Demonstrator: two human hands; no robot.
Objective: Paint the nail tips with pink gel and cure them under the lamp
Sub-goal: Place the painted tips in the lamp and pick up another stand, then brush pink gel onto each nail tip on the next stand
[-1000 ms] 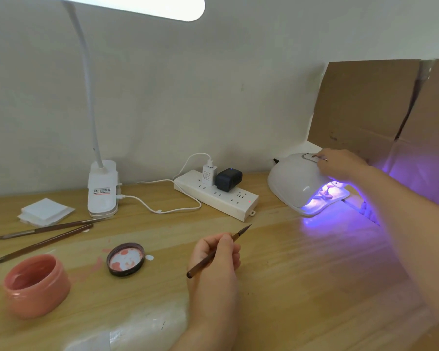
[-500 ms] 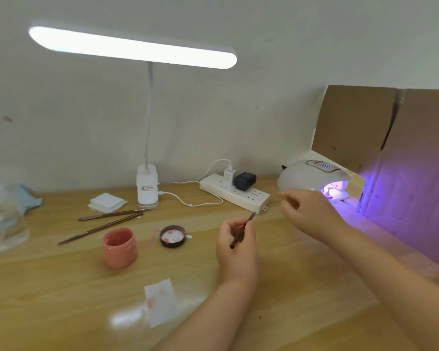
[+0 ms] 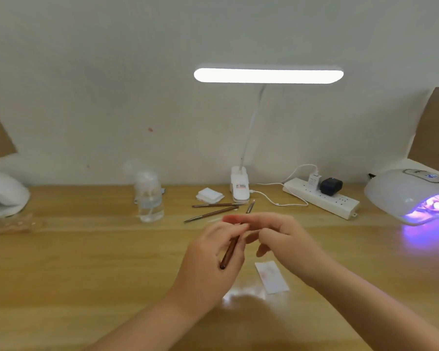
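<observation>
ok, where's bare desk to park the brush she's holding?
Free: the wood between the clear bottle and the left hand, and between the right hand and the lit curing lamp. Crowded: the back strip around the spare brushes, pads and power strip.

Brown brush [image 3: 229, 252]; violet-lit white curing lamp [image 3: 408, 195]; seemingly pink-stained paper [image 3: 271, 277].

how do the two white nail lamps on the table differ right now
The right nail lamp glows purple inside and onto the table; the left nail lamp shows no glow. The right one sits beside the power strip, the left one at the opposite edge. Both are white domes.
</observation>
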